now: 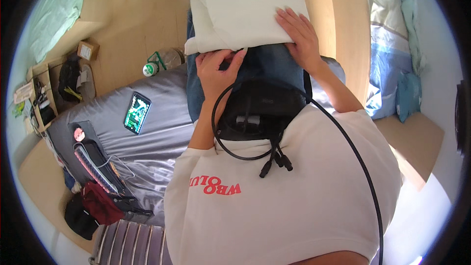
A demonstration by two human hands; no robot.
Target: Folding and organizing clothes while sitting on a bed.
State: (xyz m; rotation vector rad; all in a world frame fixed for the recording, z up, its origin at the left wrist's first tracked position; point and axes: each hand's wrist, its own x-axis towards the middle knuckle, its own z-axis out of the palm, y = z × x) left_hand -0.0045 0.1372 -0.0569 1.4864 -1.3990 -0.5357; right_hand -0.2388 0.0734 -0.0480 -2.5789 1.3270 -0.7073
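Note:
A folded white cloth (245, 14) lies across my lap, over blue jeans (270, 66). At its near edge, my left hand (218, 68) is closed, thumb and fingers pinched together on the cloth's border. Some of those fingertips are hidden under the fold. My right hand (301, 37) rests flat on the cloth's right side, fingers stretched out and nearly side by side, gripping nothing. Between my forearms sits a black pouch (260, 105) with a black cable (343, 135) looping from it.
I sit on a grey-sheeted bed (171, 118). To the left lie a phone (137, 113) with its screen lit and a black case (93, 149). A green-and-white lidded container (151, 68) and a small cardboard box (87, 50) stand beyond. Blue-and-white bedding (387, 54) is at the right.

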